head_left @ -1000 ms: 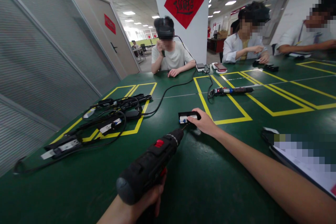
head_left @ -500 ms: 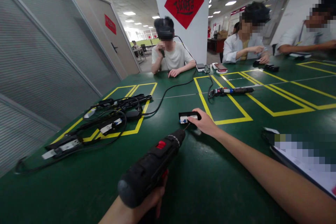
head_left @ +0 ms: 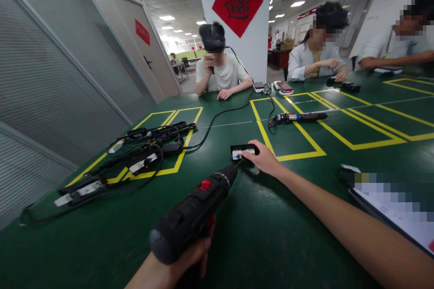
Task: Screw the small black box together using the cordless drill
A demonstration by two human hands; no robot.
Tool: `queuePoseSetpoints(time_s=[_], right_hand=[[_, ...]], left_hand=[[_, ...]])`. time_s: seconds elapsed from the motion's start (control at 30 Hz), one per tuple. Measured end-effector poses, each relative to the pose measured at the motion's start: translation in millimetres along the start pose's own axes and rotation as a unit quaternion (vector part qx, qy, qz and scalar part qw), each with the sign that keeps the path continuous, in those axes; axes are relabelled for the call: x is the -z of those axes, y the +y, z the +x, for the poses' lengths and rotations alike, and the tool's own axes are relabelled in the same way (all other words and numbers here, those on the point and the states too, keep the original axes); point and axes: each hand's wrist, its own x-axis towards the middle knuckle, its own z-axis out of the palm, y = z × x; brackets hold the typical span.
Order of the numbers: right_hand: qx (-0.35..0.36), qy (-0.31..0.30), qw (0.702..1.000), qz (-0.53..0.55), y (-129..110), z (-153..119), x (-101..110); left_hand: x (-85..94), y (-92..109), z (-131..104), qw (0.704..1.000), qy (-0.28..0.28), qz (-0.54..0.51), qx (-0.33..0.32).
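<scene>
My left hand (head_left: pixel 195 255) is wrapped round the grip of a black cordless drill (head_left: pixel 190 216) with a red switch on top and a red trigger. Its thin bit points up and away toward a small black block (head_left: pixel 233 149) with a white and blue face. Whether the tip touches the block, I cannot tell. My right hand (head_left: pixel 261 157) grips that block from its right side, thumb across the white face, down at the green table (head_left: pixel 264 226). My fingers behind the block are hidden.
Black devices with cables (head_left: pixel 145 149) lie at the left inside yellow tape. A slim wired tool (head_left: pixel 300 117) lies beyond my right hand. A clipboard with paper (head_left: pixel 389 207) is at the right edge. Several people (head_left: pixel 225 70) sit across the table.
The drill in my left hand has shifted slightly left and down. My right hand and the block have hardly moved. The person opposite has raised a hand a little at the face.
</scene>
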Motion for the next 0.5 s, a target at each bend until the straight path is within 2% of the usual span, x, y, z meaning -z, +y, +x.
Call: queuePoseSetpoints(time_s=[0.13,0.3,0.5], right_hand=[[0.0,-0.003,1.0,0.003,0.6,0.1,-0.6],[-0.003,0.009,1.0,-0.001,0.8,0.9,-2.0],[0.003,0.005,1.0,0.006,2.2,2.1,-3.1]], left_hand=[[-1.3,1.1,-0.3,1.0,-0.014,-0.009,0.008],[-0.8,1.6,-7.3,0.999,0.03,0.024,0.007],[2.7,1.8,-1.6,1.0,0.0,0.015,0.017]])
